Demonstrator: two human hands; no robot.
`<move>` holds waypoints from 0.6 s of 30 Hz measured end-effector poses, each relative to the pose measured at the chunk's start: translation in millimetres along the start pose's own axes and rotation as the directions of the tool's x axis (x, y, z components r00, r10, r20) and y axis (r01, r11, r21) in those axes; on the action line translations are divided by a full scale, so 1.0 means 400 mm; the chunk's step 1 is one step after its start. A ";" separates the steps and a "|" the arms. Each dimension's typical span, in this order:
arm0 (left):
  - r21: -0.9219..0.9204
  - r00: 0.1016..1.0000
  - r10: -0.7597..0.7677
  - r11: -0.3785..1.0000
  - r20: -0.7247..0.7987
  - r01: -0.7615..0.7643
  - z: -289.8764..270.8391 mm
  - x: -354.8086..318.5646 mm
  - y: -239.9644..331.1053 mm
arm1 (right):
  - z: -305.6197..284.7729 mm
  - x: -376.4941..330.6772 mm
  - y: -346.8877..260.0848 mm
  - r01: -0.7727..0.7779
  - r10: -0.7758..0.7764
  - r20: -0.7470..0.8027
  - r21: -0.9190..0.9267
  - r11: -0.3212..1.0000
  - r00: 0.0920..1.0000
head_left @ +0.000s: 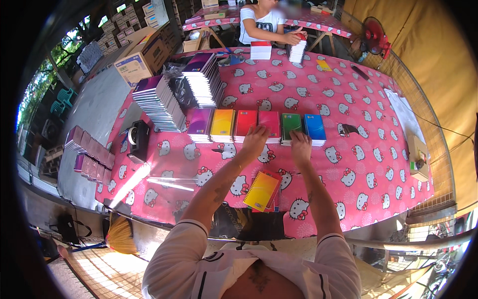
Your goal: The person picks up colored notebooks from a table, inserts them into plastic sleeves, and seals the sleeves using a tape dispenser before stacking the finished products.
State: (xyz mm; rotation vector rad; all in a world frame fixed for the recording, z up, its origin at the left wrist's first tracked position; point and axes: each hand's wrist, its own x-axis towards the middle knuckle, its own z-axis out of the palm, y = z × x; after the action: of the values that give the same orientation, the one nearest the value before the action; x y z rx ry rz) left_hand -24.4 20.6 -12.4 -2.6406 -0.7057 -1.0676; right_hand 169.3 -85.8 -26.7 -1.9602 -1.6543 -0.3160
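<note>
Plenty of open tablecloth (348, 164) to the right of the notebook row (256, 124), so a hand can slide out that way no problem. Left side is tighter: tape dispenser (138, 140) sits near the edge, and two leaning stacks (177, 97) wall off the back-left corner. Straight ahead past the row the middle of the table is mostly bare up to the other person's piles (279, 51). Near edge has a loose yellow notebook (261, 191) between the forearms, with a clear plastic sheet (169, 182) lying flat to its left.
</note>
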 end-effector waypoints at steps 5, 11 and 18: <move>-0.373 0.962 -0.264 0.887 0.073 0.272 -0.172 -0.048 -0.020 | -0.167 -0.186 -0.180 0.320 -0.324 0.008 0.120 0.940 0.946; -0.469 0.956 0.121 0.883 0.268 0.019 -0.329 -0.372 0.114 | -0.076 -0.458 -0.184 -0.455 0.290 0.367 0.817 0.355 0.884; -0.607 0.856 -0.346 0.605 0.383 0.516 -0.248 -0.338 0.241 | -0.010 -0.424 -0.246 -0.540 0.422 0.406 0.796 0.273 0.811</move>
State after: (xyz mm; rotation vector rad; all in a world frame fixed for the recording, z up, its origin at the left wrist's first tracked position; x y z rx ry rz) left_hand -119.3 -146.0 -36.8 -3.3848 -1.2711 -1.3826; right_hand 39.0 -220.4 -84.8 -1.4594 -0.8025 0.8163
